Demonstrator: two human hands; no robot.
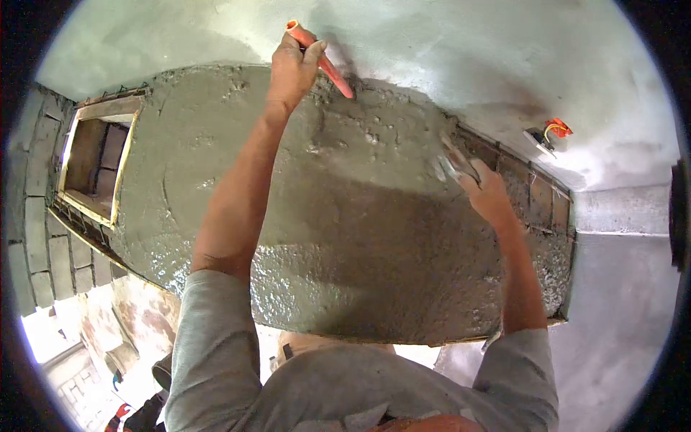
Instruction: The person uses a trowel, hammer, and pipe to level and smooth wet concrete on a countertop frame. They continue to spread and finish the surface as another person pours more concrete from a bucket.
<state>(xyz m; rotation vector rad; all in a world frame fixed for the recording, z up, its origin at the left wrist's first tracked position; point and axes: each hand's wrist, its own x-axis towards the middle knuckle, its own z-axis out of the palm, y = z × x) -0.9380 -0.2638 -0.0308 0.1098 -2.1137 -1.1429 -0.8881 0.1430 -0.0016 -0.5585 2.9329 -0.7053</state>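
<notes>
Wet grey concrete covers a wide slab against the wall. My left hand is closed around an orange-red tube, whose lower end reaches the concrete at the wall edge. Farther right, my right hand grips a trowel, its blade blurred and low over the concrete near the right back edge. Lumps and rough patches mark the concrete between the two hands; smoother, darker concrete lies below them.
A wooden frame surrounds an opening at the left, beside a block wall. Along the right back edge runs exposed rebar over boards. An orange electrical box with wires sits in the plastered wall.
</notes>
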